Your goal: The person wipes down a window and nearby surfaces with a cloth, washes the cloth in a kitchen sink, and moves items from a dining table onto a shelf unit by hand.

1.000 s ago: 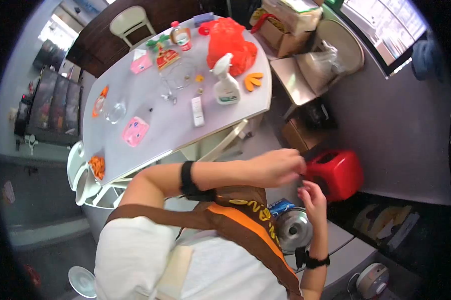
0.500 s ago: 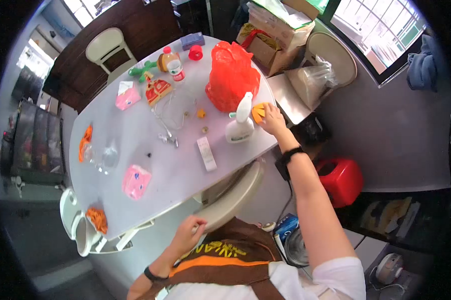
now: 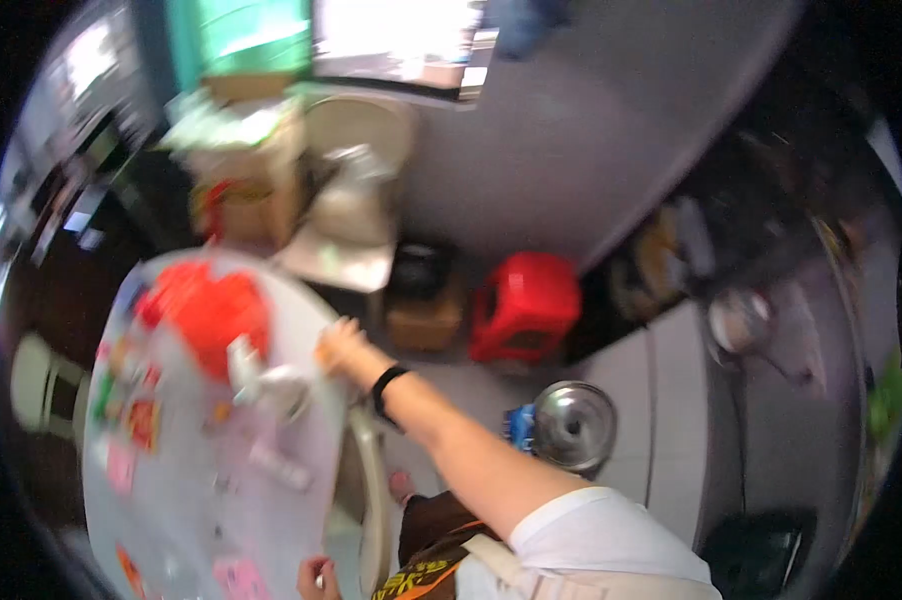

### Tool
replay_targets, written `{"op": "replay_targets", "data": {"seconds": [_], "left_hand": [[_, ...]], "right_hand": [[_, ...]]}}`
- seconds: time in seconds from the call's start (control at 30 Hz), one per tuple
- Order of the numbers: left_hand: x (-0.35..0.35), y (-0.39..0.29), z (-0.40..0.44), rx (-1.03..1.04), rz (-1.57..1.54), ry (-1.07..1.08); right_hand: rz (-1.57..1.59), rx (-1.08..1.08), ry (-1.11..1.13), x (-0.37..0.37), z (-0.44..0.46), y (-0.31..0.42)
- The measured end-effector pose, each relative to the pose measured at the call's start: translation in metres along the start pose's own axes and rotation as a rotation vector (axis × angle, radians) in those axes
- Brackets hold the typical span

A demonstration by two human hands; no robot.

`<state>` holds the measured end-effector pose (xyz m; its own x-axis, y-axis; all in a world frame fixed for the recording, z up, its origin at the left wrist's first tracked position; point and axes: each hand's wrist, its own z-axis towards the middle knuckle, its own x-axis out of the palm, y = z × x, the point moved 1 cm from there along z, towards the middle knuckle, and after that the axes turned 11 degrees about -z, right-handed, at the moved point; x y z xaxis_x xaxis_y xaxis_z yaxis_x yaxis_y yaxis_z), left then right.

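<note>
My right hand (image 3: 344,346) is at the table's right edge, its fingers closed around an orange object (image 3: 323,353) that shows only as a small blurred patch. Left of it stands a white spray bottle (image 3: 271,388), with a red plastic bag (image 3: 211,315) behind. Low in the view, my left hand (image 3: 318,580) is near the table's front edge with its fingers curled; what they hold, if anything, is not clear. A white box (image 3: 279,466) lies on the table between the two hands.
The table (image 3: 171,510) also bears a pink packet (image 3: 239,578) and several small items. A pale chair (image 3: 371,500) is tucked at its edge. On the floor are a red stool (image 3: 527,305) and a round metal pot or lid (image 3: 574,425). Another chair (image 3: 361,125) holds a plastic bag.
My view has swung to the right, blurring the scene and shifting the table leftward. My right hand remains by the table edge at the orange object. My left hand stays curled.
</note>
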<state>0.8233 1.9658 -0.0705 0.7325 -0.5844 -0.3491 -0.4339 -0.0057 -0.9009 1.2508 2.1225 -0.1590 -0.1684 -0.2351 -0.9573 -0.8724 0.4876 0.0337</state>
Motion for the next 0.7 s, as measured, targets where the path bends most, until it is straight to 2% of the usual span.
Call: {"op": "replay_targets", "data": {"seconds": [0.03,0.07,0.13,0.23,0.27,0.3,0.33,0.4,0.47,0.53,0.6,0.67,0.7], "left_hand": [[-0.002,-0.034,0.006,-0.021,0.017,0.029],[-0.001,-0.06,0.012,-0.055,0.04,0.036],[-0.003,-0.062,0.026,0.114,0.074,0.066],[0.008,-0.106,0.04,0.205,0.141,0.081],[0.013,-0.118,0.045,0.248,0.155,0.089],[0.019,-0.129,0.049,0.29,0.181,0.097],[0.029,-0.148,0.05,0.297,0.216,0.104],[0.052,-0.165,0.057,0.347,0.235,0.115],[0.085,-0.189,0.058,0.398,0.227,0.151],[0.123,-0.229,0.053,0.447,0.221,0.182],[0.157,-0.274,0.039,0.36,0.375,0.268],[0.174,-0.258,0.054,0.428,0.286,0.323],[0.181,-0.259,0.056,0.454,0.303,0.368]], "right_hand": [[0.191,-0.011,0.094,-0.023,-0.016,-0.022],[0.263,-0.052,-0.094,-0.024,-0.033,-0.047],[0.225,-0.02,-0.324,-0.066,-0.079,-0.108],[-0.006,-0.023,-0.785,-0.149,-0.168,-0.252],[-0.007,0.073,-0.965,-0.184,-0.209,-0.299],[-0.005,0.142,-1.017,-0.217,-0.248,-0.351],[-0.143,0.266,-1.15,-0.248,-0.291,-0.4],[-0.194,0.687,-1.08,-0.331,-0.4,-0.453],[-0.42,0.925,-1.242,-0.371,-0.487,-0.538],[-0.525,1.263,-1.1,-0.402,-0.567,-0.6],[-0.352,1.314,-0.915,-0.428,-0.635,-0.652],[0.103,1.354,-0.505,-0.44,-0.671,-0.684],[0.053,1.378,-0.458,-0.44,-0.678,-0.686]]}}
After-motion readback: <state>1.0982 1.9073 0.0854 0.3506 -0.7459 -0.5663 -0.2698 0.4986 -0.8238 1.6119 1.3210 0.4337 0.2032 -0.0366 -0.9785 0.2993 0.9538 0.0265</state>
